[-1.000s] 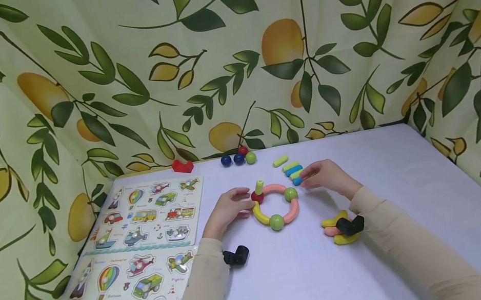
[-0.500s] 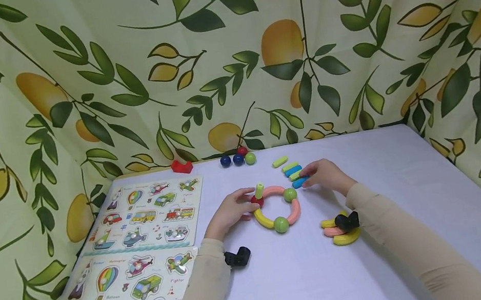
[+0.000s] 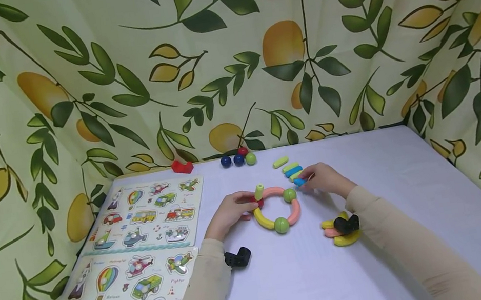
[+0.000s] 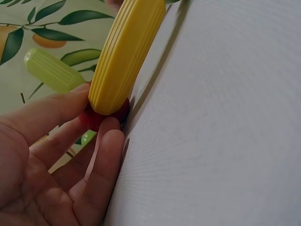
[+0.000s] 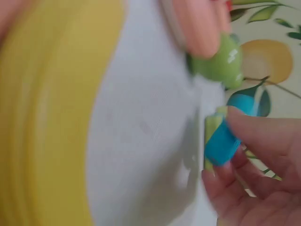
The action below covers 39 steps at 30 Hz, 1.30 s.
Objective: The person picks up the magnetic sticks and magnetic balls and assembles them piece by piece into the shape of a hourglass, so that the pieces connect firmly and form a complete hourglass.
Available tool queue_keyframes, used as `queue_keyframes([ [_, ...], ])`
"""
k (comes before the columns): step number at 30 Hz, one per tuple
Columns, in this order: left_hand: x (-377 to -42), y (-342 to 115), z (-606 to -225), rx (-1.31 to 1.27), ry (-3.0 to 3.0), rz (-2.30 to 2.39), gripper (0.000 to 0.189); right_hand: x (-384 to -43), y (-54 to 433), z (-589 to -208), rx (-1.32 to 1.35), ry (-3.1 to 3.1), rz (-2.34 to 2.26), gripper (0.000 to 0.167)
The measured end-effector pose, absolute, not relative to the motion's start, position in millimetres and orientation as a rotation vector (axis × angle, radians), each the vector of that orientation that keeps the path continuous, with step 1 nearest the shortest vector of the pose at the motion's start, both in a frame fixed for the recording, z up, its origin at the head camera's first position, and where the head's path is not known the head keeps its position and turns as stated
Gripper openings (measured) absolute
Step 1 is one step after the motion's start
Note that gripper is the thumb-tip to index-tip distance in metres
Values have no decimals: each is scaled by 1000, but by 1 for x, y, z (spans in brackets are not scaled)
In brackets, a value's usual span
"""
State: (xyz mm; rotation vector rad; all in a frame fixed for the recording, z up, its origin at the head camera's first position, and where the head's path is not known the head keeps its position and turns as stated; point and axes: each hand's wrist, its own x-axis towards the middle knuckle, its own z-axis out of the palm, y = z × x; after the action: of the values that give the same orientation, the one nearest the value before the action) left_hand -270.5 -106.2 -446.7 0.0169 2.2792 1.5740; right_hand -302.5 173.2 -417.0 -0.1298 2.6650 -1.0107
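Observation:
On the white cloth lies a ring of curved pink and yellow pieces joined by balls. My left hand pinches its red ball, from which a light green rod stands up. The ridged yellow curved piece runs off that ball. Two green balls, a near one and a far-right one, join the other pieces. My right hand pinches a blue rod between thumb and fingers, just right of the ring. Behind the blue rod sit several green and blue rods.
Yellow and pink curved pieces lie by my right wrist. Two blue balls, a red one and a green ball sit at the back, with a red notched block left of them. Picture puzzle boards cover the left side.
My right hand has taken hold of the blue rod and turned it at the end of the rod row. My left hand has closed in on the red ball; the ring has shifted slightly.

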Motion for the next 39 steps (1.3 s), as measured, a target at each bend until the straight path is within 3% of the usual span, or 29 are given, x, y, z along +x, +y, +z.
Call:
queue_keyframes([
  [7, -271, -107, -448, 4, 2262, 1589, 36, -290, 164, -415, -130, 2601, -1371, 38],
  [16, -272, -107, -449, -8, 2274, 1576, 37, -281, 150, -414, -225, 2570, -1443, 36],
  [24, -271, -107, -449, -8, 2262, 1587, 36, -279, 145, -416, -285, 2610, -1394, 35],
  [32, -271, -107, -448, -8, 2262, 1589, 36, -281, 149, -417, -109, 2590, -1085, 52],
  [39, -271, -108, -448, 22, 2282, 1548, 32, -286, 150, -416, -140, 2576, -1007, 47],
])
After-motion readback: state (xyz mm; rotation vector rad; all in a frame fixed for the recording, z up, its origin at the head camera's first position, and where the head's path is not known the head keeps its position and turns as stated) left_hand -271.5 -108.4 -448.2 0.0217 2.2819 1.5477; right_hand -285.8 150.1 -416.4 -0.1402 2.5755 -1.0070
